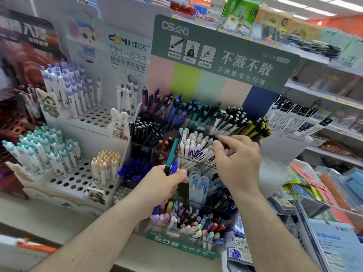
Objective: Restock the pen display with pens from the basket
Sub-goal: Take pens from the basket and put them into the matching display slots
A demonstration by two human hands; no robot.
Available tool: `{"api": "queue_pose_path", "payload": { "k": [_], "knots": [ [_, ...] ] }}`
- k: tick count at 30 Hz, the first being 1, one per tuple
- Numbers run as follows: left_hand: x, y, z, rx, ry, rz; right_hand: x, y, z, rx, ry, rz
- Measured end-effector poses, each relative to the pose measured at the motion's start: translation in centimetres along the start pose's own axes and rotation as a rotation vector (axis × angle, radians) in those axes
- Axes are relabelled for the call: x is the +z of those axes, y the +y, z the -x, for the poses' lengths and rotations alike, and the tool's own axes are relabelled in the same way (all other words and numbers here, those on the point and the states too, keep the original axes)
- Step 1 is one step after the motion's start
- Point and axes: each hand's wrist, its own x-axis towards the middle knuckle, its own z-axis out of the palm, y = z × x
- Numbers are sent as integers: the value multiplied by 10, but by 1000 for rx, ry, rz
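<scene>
A tiered clear pen display point(198, 126) under a green header card holds compartments of purple, blue, teal, black, white and yellow pens. My left hand point(163, 183) grips a teal pen point(173, 150) and a blue pen point(173, 168), their tops pointing up in front of the display. My right hand point(238, 160) reaches over the white pens point(196, 148), thumb and forefinger close together at their tops; whether they pinch one cannot be told. The basket is out of view.
A white holed stand point(82, 177) with capped pens sits at the left. A lower tray of pastel pens point(188, 224) stands in front of the display. Packaged stationery point(334, 193) fills the right. Shelves point(322, 91) run behind.
</scene>
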Motion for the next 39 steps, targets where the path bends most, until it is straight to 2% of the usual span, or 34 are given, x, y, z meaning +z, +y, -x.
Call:
{"api": "queue_pose_path", "payload": {
  "k": [3, 6, 10, 12, 15, 18, 21, 24, 27, 30, 34, 39],
  "knots": [
    [2, 1, 2, 8, 31, -147, -2, -27, 9, 146, -178, -401],
    [4, 3, 2, 14, 2, -243, 3, -41, 17, 131, -289, -442],
    [-1, 8, 0, 80, -44, -257, 5, -44, 14, 118, -217, -504],
    [-8, 17, 1, 113, -76, -109, 1, -44, 9, 213, -144, -642],
    [-15, 31, -1, 185, -134, 241, -7, -45, -4, 420, -11, -879],
    [-17, 43, -4, 248, -150, 499, -13, -42, -16, 567, 85, -1012],
    [-16, 51, -8, 272, -194, 692, -15, -41, -23, 590, 73, -1054],
    [-14, 57, -15, 316, -237, 746, -15, -43, -27, 594, 74, -1099],
    [-13, 62, -21, 346, -359, 812, -19, -46, -33, 601, 53, -1164],
    [-11, 68, -23, 322, -370, 867, -28, -48, -43, 562, 116, -1160],
    [-9, 72, -28, 267, -216, 829, -35, -43, -64, 298, 425, -870],
    [-11, 69, -30, 224, -196, 792, -22, -39, -89, 73, 466, -581]
  ]
}}
